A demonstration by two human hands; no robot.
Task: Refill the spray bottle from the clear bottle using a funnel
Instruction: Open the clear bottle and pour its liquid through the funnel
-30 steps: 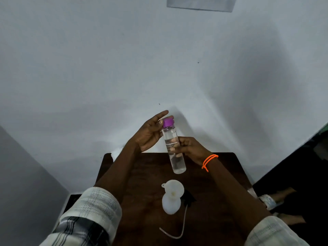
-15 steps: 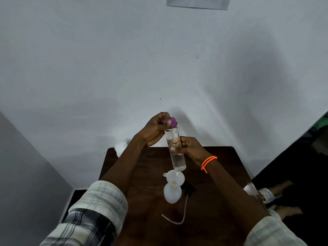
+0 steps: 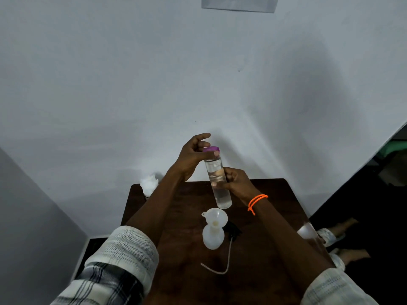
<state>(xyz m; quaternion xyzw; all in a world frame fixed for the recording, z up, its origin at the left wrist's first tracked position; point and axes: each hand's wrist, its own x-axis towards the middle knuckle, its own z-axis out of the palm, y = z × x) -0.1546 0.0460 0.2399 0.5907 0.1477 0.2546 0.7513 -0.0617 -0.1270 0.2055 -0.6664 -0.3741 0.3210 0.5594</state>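
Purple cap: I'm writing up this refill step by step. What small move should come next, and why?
Probably finish twisting the cap off with the left hand: it still sits on the bottle held by the right hand, and the funnel already waits in the spray bottle.

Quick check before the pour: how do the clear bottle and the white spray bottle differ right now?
The clear bottle is lifted off the table in the right hand; the spray bottle stands on the table. The clear bottle carries a purple cap that the left hand pinches; the spray bottle's neck is open, with a funnel in it. One is see-through, the other opaque white. Both are roughly upright.
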